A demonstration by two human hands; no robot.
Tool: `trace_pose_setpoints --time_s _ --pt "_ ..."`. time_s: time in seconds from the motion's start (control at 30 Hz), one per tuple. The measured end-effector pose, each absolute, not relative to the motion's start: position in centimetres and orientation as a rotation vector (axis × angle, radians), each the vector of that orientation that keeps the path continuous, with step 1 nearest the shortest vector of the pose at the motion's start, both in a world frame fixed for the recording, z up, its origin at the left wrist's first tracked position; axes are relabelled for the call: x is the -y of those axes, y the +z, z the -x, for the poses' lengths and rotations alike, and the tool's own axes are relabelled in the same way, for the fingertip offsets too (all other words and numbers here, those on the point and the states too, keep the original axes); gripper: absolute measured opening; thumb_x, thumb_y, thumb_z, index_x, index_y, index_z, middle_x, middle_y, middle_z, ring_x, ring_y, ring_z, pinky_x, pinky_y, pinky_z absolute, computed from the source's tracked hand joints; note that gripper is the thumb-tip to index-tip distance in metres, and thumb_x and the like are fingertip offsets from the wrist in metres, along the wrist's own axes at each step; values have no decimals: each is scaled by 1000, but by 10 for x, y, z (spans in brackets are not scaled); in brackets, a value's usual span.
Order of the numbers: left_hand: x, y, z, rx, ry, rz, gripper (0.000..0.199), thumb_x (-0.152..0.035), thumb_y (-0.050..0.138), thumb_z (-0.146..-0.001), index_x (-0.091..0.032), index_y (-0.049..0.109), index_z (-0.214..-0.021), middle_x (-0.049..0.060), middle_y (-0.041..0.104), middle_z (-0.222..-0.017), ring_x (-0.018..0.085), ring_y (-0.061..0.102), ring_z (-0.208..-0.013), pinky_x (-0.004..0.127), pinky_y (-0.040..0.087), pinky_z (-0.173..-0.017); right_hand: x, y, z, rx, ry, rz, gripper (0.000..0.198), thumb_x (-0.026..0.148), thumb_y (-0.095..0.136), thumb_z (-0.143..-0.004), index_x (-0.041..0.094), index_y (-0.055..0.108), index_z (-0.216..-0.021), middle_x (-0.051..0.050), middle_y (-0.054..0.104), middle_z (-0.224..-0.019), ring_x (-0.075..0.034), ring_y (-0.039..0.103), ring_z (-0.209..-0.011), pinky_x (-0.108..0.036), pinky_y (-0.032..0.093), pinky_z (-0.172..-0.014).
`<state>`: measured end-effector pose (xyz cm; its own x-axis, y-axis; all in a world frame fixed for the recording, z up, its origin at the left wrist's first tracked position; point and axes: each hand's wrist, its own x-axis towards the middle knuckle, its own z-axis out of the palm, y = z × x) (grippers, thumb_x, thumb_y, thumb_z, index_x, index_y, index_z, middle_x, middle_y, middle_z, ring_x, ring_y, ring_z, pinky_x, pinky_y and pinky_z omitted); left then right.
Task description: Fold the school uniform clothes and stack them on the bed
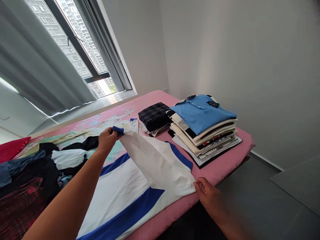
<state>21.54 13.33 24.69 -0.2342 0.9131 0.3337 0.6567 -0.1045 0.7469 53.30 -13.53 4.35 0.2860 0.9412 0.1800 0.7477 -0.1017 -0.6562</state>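
Note:
A white shirt (120,186) with blue stripes and trim lies spread on the pink bed, one sleeve drawn up across its body. My left hand (108,137) is closed on the blue cuff and holds it raised. Down at the near edge of the bed, my right hand (205,190) pinches the white cloth of the same shirt between thumb and fingers. The white fabric is stretched between the two hands. Part of the shirt's lower left is hidden behind my left forearm.
Behind the shirt stands a tall stack of folded shirts (203,133), a blue polo on top. Beside it sits a smaller dark checked pile (154,116). Loose clothes (27,186) lie heaped at left. The pink bed (240,141) ends at a grey floor on the right.

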Motion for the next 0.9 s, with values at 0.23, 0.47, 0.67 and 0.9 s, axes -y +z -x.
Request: trace_pose_setpoints --time_s 0.23,0.47,0.67,0.9 --pt "-128 253 -218 -1762 1152 -1838 25 -33 54 -71 -16 67 -82 0 70 -67 17 68 -61 28 55 -62 161 59 -497 2166 -30 1173 41 15 48 -83 17 47 -124 -8 56 -126 -22 43 -124 -43 33 -105" --pt "-121 267 -216 -1737 1191 -1854 27 -30 50 -72 -15 67 -87 2 71 -74 16 68 -65 26 55 -61 171 15 -470 2171 -108 1612 75 32 57 -77 16 25 -143 -12 24 -150 -32 20 -137 -49 23 -107" --pt "-114 271 -212 -1674 1158 -1835 25 -31 53 -71 -16 66 -85 1 71 -70 15 67 -61 25 54 -60 172 11 -486 2089 -220 1686 67 41 51 -82 20 29 -142 -12 31 -147 -31 25 -135 -56 6 -109" --pt "-99 274 -212 -1638 1102 -1846 16 -24 54 -67 -16 65 -75 -1 66 -58 14 64 -57 25 51 -58 159 44 -463 2407 44 1258 54 26 40 -90 21 28 -142 -2 30 -148 -19 21 -138 -42 17 -113"
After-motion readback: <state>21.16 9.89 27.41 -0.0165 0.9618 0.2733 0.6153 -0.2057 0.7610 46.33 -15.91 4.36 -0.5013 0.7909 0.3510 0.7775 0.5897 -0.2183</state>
